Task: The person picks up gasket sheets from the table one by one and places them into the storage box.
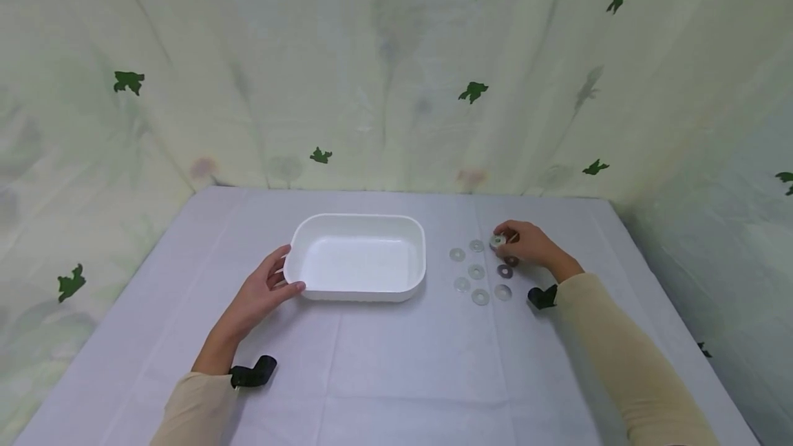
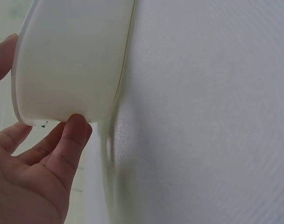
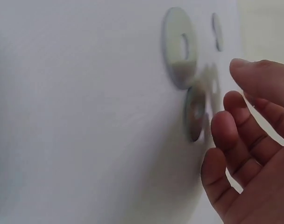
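A white rectangular tray (image 1: 356,294) with rounded corners and nothing in it stands on the cloth. My left hand (image 1: 265,291) grips its near left corner, with the thumb at the front and the fingers along the end. In the left wrist view, fingertips meet the tray's outer wall (image 2: 72,60). To the right, my right hand (image 1: 526,243) pinches a metal washer (image 1: 493,244) between thumb and fingers; the right wrist view hides it. Below that hand, a dark washer (image 1: 502,273) and a pale washer (image 1: 503,292) lie flat.
More flat washers (image 1: 480,301) lie scattered between the tray and my right hand. A white cloth covers the table (image 1: 396,370). Behind it hangs a pale curtain (image 1: 372,88) with leaf prints. Black wrist cameras (image 1: 254,373) sit on both wrists, below beige sleeves.
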